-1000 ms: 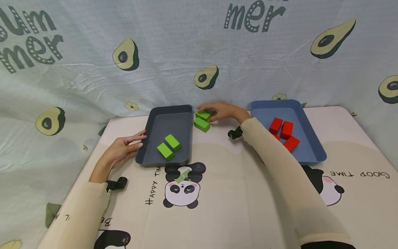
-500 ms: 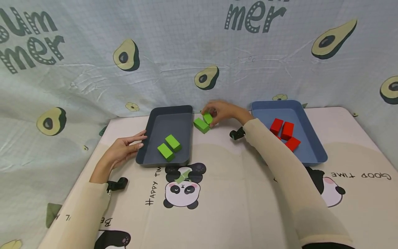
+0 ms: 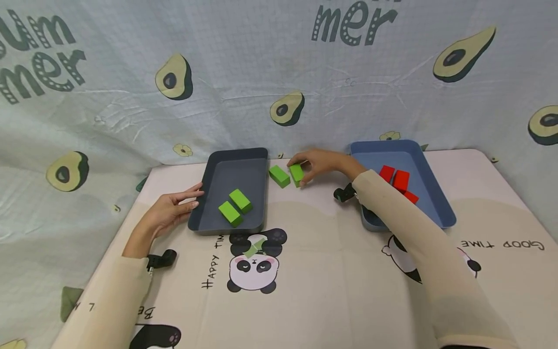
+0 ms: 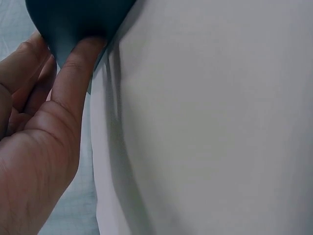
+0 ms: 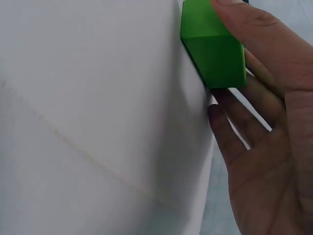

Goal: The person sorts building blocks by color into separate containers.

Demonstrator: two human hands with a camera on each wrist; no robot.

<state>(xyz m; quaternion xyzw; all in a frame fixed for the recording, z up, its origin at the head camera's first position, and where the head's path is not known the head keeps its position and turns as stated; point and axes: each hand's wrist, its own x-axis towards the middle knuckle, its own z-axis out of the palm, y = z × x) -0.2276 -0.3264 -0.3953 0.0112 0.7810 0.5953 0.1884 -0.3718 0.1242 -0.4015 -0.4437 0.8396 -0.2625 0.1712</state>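
Observation:
My left hand (image 3: pixel 167 213) rests its nearly straight fingers against the left wall of a dark grey tray (image 3: pixel 235 169). In the left wrist view the thumb of the left hand (image 4: pixel 44 142) touches the tray's outer wall (image 4: pixel 73 19). Two green blocks (image 3: pixel 235 207) lie side by side in the tray's near half. To the right of the tray, my right hand (image 3: pixel 324 163) pinches a green block (image 3: pixel 297 175) between thumb and fingers. The right wrist view shows this block (image 5: pixel 215 54) low at the table surface. Another green block (image 3: pixel 279 176) lies just left of it, slightly apart.
A blue tray (image 3: pixel 429 179) with several red blocks (image 3: pixel 401 180) stands at the right; my right sleeve (image 3: pixel 396 218) passes over its near-left part. A printed cloth (image 3: pixel 314 291) covers the table, and a patterned curtain (image 3: pixel 235 58) hangs behind the far edge.
My right hand has taken hold of the far green block, turned it and brought it right and slightly nearer, away from its neighbour. The left hand stays at the dark tray.

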